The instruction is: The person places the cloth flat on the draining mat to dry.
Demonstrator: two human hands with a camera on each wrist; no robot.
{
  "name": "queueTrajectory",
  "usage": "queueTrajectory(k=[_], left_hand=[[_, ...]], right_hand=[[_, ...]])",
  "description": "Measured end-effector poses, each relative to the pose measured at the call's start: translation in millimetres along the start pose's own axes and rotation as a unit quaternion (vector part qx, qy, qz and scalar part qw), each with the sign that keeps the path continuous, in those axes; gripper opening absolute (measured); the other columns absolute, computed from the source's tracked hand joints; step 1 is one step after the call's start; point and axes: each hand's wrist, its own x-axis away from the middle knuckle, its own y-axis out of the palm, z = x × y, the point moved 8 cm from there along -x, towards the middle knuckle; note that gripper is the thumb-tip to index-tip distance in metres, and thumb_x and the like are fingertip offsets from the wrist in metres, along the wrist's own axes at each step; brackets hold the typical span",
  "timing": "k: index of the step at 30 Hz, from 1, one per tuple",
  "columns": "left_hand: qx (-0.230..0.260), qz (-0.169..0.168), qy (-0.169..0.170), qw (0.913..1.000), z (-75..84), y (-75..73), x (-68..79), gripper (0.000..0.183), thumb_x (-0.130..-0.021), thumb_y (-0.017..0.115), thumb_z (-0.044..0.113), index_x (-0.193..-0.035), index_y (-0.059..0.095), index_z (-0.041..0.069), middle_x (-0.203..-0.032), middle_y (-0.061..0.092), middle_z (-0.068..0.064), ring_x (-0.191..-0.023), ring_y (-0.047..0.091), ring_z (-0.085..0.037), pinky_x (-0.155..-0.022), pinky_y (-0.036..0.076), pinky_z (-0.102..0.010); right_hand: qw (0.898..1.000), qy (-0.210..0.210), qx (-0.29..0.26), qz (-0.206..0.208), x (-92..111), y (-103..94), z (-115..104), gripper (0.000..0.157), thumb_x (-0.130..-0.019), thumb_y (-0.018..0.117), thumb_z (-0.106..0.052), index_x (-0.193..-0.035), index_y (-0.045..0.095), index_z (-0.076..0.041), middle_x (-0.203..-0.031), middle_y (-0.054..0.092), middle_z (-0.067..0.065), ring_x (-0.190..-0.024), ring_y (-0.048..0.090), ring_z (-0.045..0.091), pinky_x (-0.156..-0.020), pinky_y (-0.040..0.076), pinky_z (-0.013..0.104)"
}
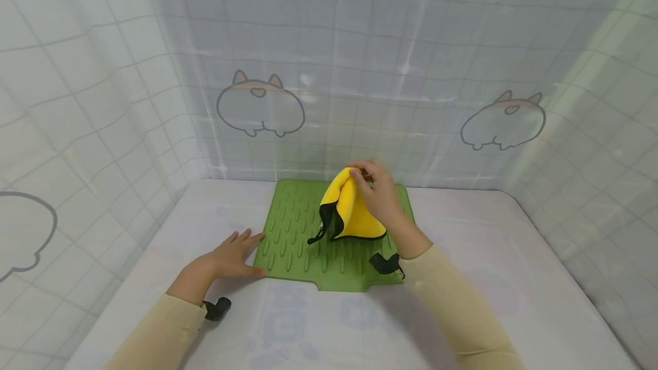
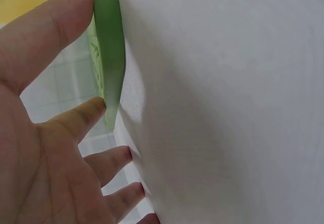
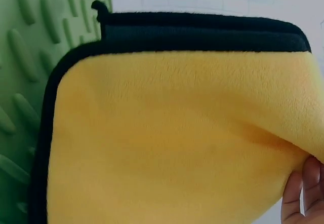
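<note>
Grid-patterned sheeting [image 1: 370, 44] walls in a pale-covered bench [image 1: 308, 324]; seen from the head, a ridged green mat [image 1: 290, 227] lies on it, and the right hand [image 1: 379, 194] pinches a yellow cloth [image 1: 364, 222] by its top, above the mat, while the left hand [image 1: 231, 257] lies with fingers apart at the mat's left edge. From the left wrist, thumb and forefinger touch that edge without gripping it. From the right wrist, the cloth's black edging [image 3: 45, 133] borders a broad, loose panel. Holding the cloth up beside a steadied mat seems the step in hand; the next move likely calls for a secure pinch and a still mat.
</note>
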Motion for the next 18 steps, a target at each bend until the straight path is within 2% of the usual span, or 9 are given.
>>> queueTrajectory(k=[5,10,13,18], left_hand=[[0.0,0.002,0.0,1.0,-0.7,0.2,-1.0,0.099,-0.07,0.066,0.063,-0.146,0.027,0.014,-0.148,0.017,-0.026,-0.131,0.011,-0.054,-0.097,0.019,-0.07],[0.002,0.002,-0.003,1.0,-1.3,0.2,-1.1,0.098,-0.07,0.066,0.064,-0.146,0.027,0.015,-0.149,0.017,-0.024,-0.132,0.011,-0.053,-0.096,0.019,-0.07],[0.004,0.003,-0.003,1.0,-0.6,-0.7,-0.1,0.098,-0.07,0.066,0.063,-0.146,0.027,0.016,-0.149,0.017,-0.024,-0.132,0.01,-0.053,-0.096,0.019,-0.071],[0.003,0.003,0.002,1.0,1.6,-2.2,1.5,0.097,-0.071,0.066,0.062,-0.146,0.027,0.014,-0.149,0.017,-0.026,-0.131,0.01,-0.054,-0.096,0.019,-0.071]], right_hand=[[0.999,0.034,-0.013,-0.03,3.1,14.6,12.9,0.029,-0.094,0.049,-0.034,-0.111,0.065,-0.017,-0.098,0.054,-0.003,-0.087,0.052,0.013,-0.077,0.049,0.029],[0.993,0.082,0.013,-0.084,7.3,32.0,30.8,0.028,-0.094,0.049,-0.035,-0.111,0.065,-0.019,-0.097,0.055,-0.004,-0.084,0.052,0.012,-0.073,0.049,0.029],[0.983,0.115,0.048,-0.138,12.9,45.3,45.5,0.026,-0.094,0.05,-0.037,-0.109,0.065,-0.023,-0.097,0.058,-0.007,-0.084,0.054,0.01,-0.072,0.049,0.027],[0.954,0.154,0.084,-0.245,27.4,65.2,62.4,0.025,-0.094,0.051,-0.035,-0.11,0.065,-0.022,-0.101,0.062,-0.008,-0.085,0.055,0.01,-0.075,0.047,0.028]])
